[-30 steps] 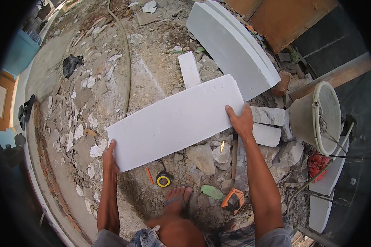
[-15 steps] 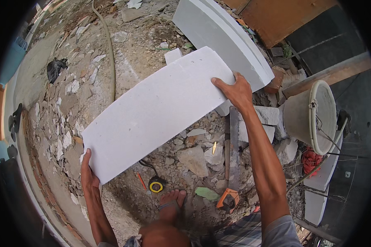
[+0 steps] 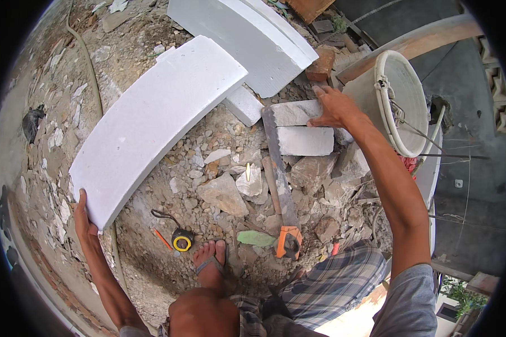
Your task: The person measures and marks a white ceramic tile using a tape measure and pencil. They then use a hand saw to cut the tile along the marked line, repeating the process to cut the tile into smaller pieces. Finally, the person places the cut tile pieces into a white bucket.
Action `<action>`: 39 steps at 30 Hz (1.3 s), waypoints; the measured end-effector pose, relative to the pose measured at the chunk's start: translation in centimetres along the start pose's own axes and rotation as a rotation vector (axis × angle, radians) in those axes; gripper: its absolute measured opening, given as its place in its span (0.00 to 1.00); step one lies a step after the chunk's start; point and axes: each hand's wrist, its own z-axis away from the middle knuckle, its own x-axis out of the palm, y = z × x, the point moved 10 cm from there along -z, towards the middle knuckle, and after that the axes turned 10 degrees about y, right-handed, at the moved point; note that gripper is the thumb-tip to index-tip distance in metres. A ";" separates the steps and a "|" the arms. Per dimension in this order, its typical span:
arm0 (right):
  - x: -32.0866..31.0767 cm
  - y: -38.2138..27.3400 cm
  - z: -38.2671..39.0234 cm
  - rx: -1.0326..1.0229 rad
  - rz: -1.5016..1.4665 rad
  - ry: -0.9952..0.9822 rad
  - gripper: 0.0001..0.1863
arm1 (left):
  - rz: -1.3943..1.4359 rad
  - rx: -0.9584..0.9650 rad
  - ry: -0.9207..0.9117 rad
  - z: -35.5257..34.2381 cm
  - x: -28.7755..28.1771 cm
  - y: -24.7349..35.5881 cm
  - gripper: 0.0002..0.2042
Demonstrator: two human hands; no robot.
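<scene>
A long white lightweight concrete block (image 3: 152, 129) lies aslant, its far end beside a small white block piece (image 3: 243, 106). My left hand (image 3: 84, 216) grips its near left corner, thumb on the edge and the other fingers mostly hidden. On the right, my right hand (image 3: 337, 108) is open, thumb and fingers spread at the end of a rough light block piece (image 3: 291, 112); whether it touches is unclear. A second cut piece (image 3: 305, 140) lies just nearer. Beside these pieces rests a hand saw (image 3: 283, 185) with an orange handle, blade pointing away.
More large white blocks (image 3: 247, 45) lie at the back. A whitish bucket (image 3: 402, 104) tilts at the right near a wooden plank (image 3: 410, 48). A tape measure (image 3: 182, 240) and an orange pencil (image 3: 163, 239) lie by my foot. A hose (image 3: 87, 62) crosses the rubble on the left.
My right hand has let go of the long block's far end and moved to the cut pieces. The block has come down toward the ground; my left hand keeps its hold. The view has shifted right.
</scene>
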 end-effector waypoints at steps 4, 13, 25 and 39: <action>1.9 -0.1 0.3 -0.076 0.156 -0.143 0.43 | -0.024 0.008 -0.051 -2.0 -0.4 0.5 0.35; -11.2 -4.9 7.8 -0.035 0.100 0.179 0.41 | -0.047 0.042 0.048 -1.3 -1.0 2.1 0.31; -16.7 -7.3 13.9 0.333 -0.432 0.267 0.36 | -0.144 0.056 0.022 1.5 1.0 5.4 0.32; 8.7 -41.6 12.2 0.580 -1.947 -0.716 0.51 | -0.227 0.091 0.018 2.3 1.4 8.1 0.34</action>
